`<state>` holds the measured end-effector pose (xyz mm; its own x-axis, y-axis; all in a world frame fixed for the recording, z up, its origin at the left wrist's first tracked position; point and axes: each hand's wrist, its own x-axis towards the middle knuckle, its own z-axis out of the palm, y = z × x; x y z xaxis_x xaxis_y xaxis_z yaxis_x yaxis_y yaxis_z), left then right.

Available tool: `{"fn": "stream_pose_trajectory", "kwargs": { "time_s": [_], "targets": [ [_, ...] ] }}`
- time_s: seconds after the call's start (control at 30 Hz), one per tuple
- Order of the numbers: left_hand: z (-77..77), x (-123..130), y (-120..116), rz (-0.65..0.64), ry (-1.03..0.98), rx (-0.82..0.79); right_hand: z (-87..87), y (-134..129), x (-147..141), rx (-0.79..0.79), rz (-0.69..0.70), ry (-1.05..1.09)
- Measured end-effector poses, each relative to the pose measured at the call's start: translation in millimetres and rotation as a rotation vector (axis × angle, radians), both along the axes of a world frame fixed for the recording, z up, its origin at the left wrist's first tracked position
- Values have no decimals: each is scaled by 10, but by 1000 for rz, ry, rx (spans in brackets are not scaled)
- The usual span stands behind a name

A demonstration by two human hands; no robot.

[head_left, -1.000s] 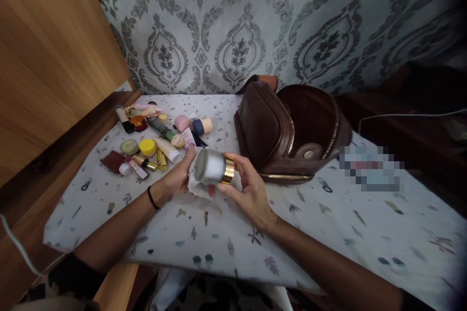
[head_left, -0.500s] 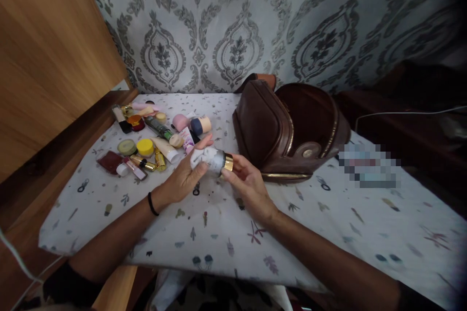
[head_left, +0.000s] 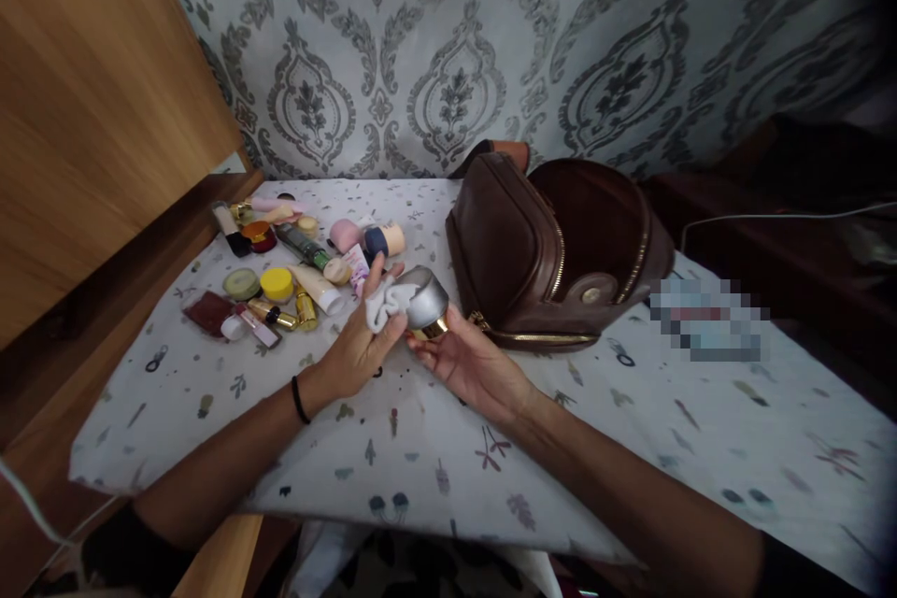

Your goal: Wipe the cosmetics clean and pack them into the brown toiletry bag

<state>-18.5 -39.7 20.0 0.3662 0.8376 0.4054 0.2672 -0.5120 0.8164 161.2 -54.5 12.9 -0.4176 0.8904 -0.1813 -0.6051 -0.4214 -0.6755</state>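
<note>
A silver cosmetic jar [head_left: 427, 299] with a gold band is tilted above the patterned tablecloth, its grey end facing up and to the right. My right hand [head_left: 483, 372] grips it by the gold part, thumb on the near side and fingers underneath. In my left hand [head_left: 351, 357] is a crumpled white cloth [head_left: 384, 305], pinched between thumb and fingers and pressed against the jar's left side. A black band [head_left: 300, 399] circles my left wrist. The cloth hides part of the jar.
Left of my hands lie several cosmetics, among them a yellow-lidded jar [head_left: 277, 284], a cream tube [head_left: 315, 288] and a dark red pouch [head_left: 208, 312]. An unzipped brown leather bag [head_left: 505, 252] stands at the right. A wooden cabinet [head_left: 105, 84] rises at the left edge.
The jar has been turned in my hands, so its grey end now shows and the gold part points down. My right hand has rolled palm-up beneath it.
</note>
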Motion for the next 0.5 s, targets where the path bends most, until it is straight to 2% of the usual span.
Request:
{"fn": "stream_pose_trajectory", "kwargs": {
  "time_s": [0.13, 0.23, 0.4, 0.5],
  "targets": [
    [34, 57, -22, 75, -38, -199, 10, -20, -35, 119, -129, -60],
    [56, 72, -34, 24, -17, -312, 20, -33, -37, 249, -242, -260],
    [140, 52, -59, -107, 47, -341, 20, -26, -1, 504, -456, -590],
    [255, -28, -48, -78, 178, -329, 24, -10, 23, 607, -543, -705]
  ]
}}
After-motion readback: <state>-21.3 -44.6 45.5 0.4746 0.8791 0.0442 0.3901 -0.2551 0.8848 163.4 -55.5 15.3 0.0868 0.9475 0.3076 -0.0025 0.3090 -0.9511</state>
